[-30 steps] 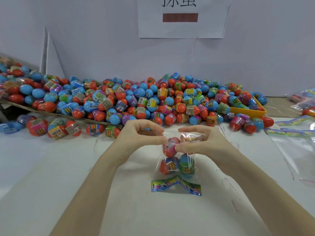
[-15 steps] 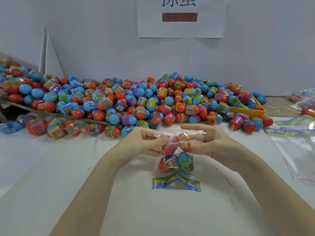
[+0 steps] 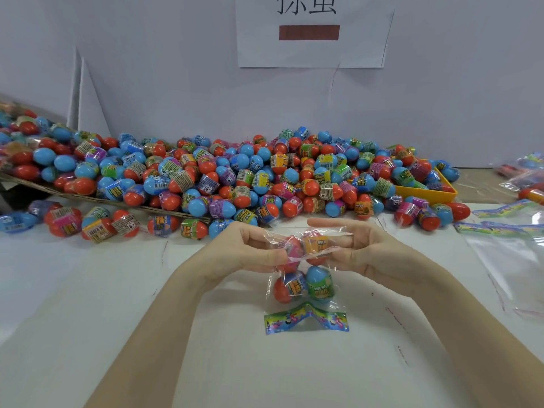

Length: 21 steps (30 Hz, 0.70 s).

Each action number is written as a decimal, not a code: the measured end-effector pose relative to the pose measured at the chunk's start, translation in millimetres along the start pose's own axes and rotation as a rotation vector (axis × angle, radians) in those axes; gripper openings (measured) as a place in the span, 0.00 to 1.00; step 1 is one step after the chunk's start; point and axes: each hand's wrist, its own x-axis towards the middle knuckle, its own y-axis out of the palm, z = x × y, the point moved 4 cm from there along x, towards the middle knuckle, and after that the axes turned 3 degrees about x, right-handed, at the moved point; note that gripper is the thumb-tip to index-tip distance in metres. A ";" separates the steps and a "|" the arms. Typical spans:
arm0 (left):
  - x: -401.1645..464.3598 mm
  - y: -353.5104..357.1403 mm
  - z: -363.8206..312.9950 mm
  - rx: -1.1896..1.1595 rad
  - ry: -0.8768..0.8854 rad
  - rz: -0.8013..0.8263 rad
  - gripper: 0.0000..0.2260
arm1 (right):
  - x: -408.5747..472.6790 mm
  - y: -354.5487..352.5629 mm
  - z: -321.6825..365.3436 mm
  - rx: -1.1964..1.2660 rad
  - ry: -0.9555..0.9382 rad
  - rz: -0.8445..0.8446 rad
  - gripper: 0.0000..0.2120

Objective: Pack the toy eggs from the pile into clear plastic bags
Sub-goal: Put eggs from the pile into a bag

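- The left hand (image 3: 250, 250) and right hand (image 3: 365, 248) are still pinching the clear bag (image 3: 306, 278) above the white table (image 3: 117, 319) — its mouth now spreading wider.
- Four toy eggs (image 3: 319, 284) are sitting inside, the pile (image 3: 235, 178) lying behind.

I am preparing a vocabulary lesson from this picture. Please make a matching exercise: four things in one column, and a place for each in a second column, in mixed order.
Things:
1. clear bag
2. yellow tray
3. paper sign
4. empty bags

Places:
A. on the wall, above the pile
B. between the left hand and the right hand, with eggs inside
C. flat on the table, far right
D. at the right end of the egg pile, partly covered by eggs

Pairs: 1-B, 2-D, 3-A, 4-C
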 end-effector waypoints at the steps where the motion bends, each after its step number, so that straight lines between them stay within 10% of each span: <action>1: 0.2 -1.0 0.6 -0.003 -0.005 -0.011 0.09 | -1.7 -4.3 3.1 0.010 0.002 -0.008 0.28; 5: 0.4 -3.1 0.7 0.001 -0.021 -0.030 0.10 | -14.6 -32.6 27.8 0.135 -0.202 -0.393 0.34; 10: 0.7 -1.6 -1.4 0.009 -0.011 -0.009 0.12 | -53.7 -55.6 51.0 0.180 -0.589 -1.126 0.19; 14: 1.2 0.0 -2.6 0.002 0.019 -0.006 0.09 | -38.6 -10.3 60.9 -0.441 -0.582 -0.767 0.03; 21: 2.6 -0.9 0.2 -0.012 0.043 -0.014 0.10 | -11.3 32.1 35.4 -0.983 -0.445 -0.289 0.09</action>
